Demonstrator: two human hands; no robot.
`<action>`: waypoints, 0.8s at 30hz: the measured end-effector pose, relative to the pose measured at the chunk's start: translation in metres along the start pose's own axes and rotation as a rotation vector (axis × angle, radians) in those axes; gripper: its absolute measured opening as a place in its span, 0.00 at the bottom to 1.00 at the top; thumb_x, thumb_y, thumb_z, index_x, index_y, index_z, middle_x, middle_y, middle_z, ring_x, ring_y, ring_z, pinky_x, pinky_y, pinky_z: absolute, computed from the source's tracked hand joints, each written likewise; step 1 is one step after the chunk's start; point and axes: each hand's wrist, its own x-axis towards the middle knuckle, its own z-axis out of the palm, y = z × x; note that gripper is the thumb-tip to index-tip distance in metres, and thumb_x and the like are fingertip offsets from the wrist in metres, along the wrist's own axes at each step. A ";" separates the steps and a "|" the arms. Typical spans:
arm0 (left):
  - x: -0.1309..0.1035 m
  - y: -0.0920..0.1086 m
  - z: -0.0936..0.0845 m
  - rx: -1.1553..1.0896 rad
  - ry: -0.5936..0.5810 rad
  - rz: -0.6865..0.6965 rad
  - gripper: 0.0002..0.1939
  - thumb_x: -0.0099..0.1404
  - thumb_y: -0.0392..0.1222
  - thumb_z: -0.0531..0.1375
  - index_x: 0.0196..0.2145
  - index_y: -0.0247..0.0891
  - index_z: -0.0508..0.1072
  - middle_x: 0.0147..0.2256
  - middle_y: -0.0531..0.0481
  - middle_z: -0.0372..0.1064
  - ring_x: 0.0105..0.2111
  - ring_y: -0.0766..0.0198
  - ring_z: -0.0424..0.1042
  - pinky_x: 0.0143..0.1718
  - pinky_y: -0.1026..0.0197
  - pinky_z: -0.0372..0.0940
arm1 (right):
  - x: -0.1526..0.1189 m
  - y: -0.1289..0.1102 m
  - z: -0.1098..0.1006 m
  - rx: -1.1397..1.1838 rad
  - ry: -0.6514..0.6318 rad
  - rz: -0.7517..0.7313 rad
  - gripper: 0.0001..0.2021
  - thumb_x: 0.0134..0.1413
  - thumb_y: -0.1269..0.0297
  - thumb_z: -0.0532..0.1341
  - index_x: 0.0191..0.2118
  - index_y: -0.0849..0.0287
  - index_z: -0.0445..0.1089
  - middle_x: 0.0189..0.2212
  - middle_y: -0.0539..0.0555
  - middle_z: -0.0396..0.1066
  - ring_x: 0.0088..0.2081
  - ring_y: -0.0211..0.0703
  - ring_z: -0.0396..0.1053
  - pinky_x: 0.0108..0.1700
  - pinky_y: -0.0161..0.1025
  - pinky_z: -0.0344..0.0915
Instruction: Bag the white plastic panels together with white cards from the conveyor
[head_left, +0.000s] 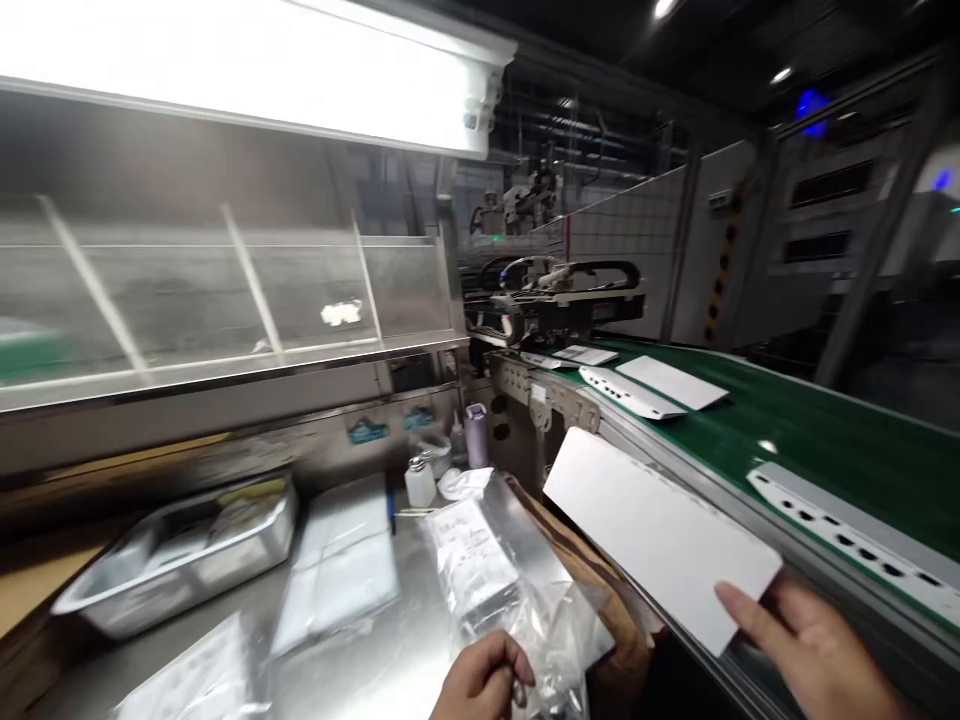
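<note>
My right hand (821, 640) grips the near end of a flat white panel (660, 535), thumb on top and fingers beneath. The panel is held at a slant beside the conveyor's near edge. At the bottom centre, my left hand (487, 680) is closed with its fingers curled. Whatever it may hold is hidden. Right by that hand lies a crumpled clear plastic bag (559, 635), and behind it a bagged printed sheet (472, 555) rests on the metal bench (420, 640).
A green conveyor belt (810, 420) on the right carries several white panels, including a slotted one (855, 540). A grey tray (187, 570), a stack of clear bags (341, 560), a white pump bottle (420, 483) and a purple container (476, 436) stand on the bench. Machinery (562, 300) stands behind.
</note>
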 end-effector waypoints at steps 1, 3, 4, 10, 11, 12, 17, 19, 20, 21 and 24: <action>-0.003 0.000 -0.001 -0.011 0.020 0.017 0.07 0.58 0.39 0.54 0.30 0.35 0.71 0.25 0.51 0.65 0.26 0.65 0.63 0.31 0.61 0.58 | -0.004 0.009 0.016 -0.168 -0.007 -0.151 0.21 0.56 0.51 0.63 0.52 0.53 0.68 0.47 0.54 0.74 0.48 0.50 0.73 0.46 0.39 0.74; -0.011 0.002 0.000 -0.036 0.067 0.047 0.09 0.60 0.42 0.55 0.32 0.34 0.72 0.27 0.51 0.65 0.28 0.64 0.64 0.33 0.60 0.59 | -0.010 0.020 0.048 -0.484 0.011 -0.532 0.15 0.59 0.55 0.60 0.50 0.54 0.70 0.44 0.53 0.75 0.43 0.45 0.75 0.43 0.35 0.73; -0.017 0.005 0.002 -0.048 0.084 0.060 0.11 0.61 0.43 0.55 0.34 0.34 0.73 0.28 0.50 0.66 0.30 0.63 0.65 0.34 0.60 0.60 | -0.013 0.022 0.062 -0.603 0.015 -0.712 0.14 0.61 0.59 0.59 0.51 0.54 0.69 0.44 0.53 0.74 0.42 0.42 0.74 0.42 0.32 0.72; -0.047 0.024 0.015 -0.313 0.041 0.161 0.22 0.64 0.51 0.60 0.51 0.37 0.70 0.40 0.46 0.71 0.41 0.59 0.69 0.49 0.55 0.61 | -0.029 0.012 0.121 -0.925 -0.054 -1.171 0.23 0.62 0.72 0.51 0.62 0.55 0.62 0.47 0.59 0.68 0.46 0.46 0.70 0.43 0.43 0.69; -0.049 0.025 0.017 -0.372 0.034 0.205 0.24 0.63 0.51 0.61 0.53 0.37 0.69 0.44 0.44 0.71 0.44 0.57 0.69 0.51 0.54 0.61 | -0.031 0.012 0.127 -0.946 -0.069 -1.196 0.24 0.62 0.72 0.50 0.63 0.55 0.61 0.47 0.60 0.68 0.46 0.48 0.69 0.42 0.46 0.69; -0.050 0.024 0.018 -0.420 0.043 0.246 0.25 0.63 0.51 0.61 0.55 0.37 0.68 0.47 0.43 0.71 0.46 0.56 0.69 0.52 0.53 0.60 | -0.033 0.013 0.133 -0.966 -0.096 -1.209 0.25 0.61 0.72 0.50 0.64 0.55 0.60 0.47 0.61 0.68 0.46 0.50 0.69 0.42 0.47 0.69; -0.049 0.011 0.016 -0.448 0.198 0.256 0.24 0.63 0.51 0.62 0.50 0.32 0.71 0.44 0.40 0.72 0.40 0.59 0.69 0.46 0.55 0.62 | -0.044 0.017 0.154 -0.966 -0.174 -1.213 0.26 0.61 0.72 0.50 0.64 0.59 0.59 0.44 0.61 0.68 0.44 0.48 0.69 0.40 0.45 0.72; -0.050 0.004 0.009 -0.398 0.225 0.225 0.21 0.65 0.51 0.60 0.49 0.32 0.72 0.41 0.42 0.72 0.38 0.61 0.68 0.45 0.56 0.62 | -0.049 0.014 0.158 -0.897 -0.223 -1.187 0.24 0.63 0.68 0.50 0.64 0.63 0.59 0.44 0.61 0.67 0.42 0.44 0.69 0.38 0.38 0.72; -0.051 0.002 0.005 -0.379 0.225 0.218 0.21 0.66 0.50 0.59 0.50 0.32 0.72 0.39 0.44 0.71 0.38 0.61 0.67 0.45 0.56 0.61 | -0.051 0.012 0.159 -0.864 -0.248 -1.171 0.24 0.64 0.66 0.50 0.64 0.65 0.59 0.44 0.61 0.67 0.42 0.43 0.69 0.37 0.35 0.72; -0.052 0.000 0.002 -0.371 0.215 0.215 0.20 0.67 0.50 0.58 0.50 0.33 0.72 0.38 0.45 0.71 0.38 0.61 0.67 0.45 0.56 0.61 | -0.052 0.010 0.159 -0.844 -0.264 -1.158 0.24 0.65 0.64 0.51 0.63 0.65 0.60 0.44 0.61 0.67 0.42 0.42 0.69 0.37 0.33 0.72; -0.054 -0.004 -0.003 -0.419 0.158 0.220 0.19 0.68 0.48 0.56 0.50 0.32 0.72 0.36 0.46 0.70 0.37 0.61 0.67 0.45 0.55 0.61 | -0.054 0.006 0.158 -0.833 -0.273 -1.148 0.23 0.65 0.64 0.50 0.62 0.64 0.61 0.44 0.61 0.66 0.43 0.42 0.69 0.37 0.32 0.73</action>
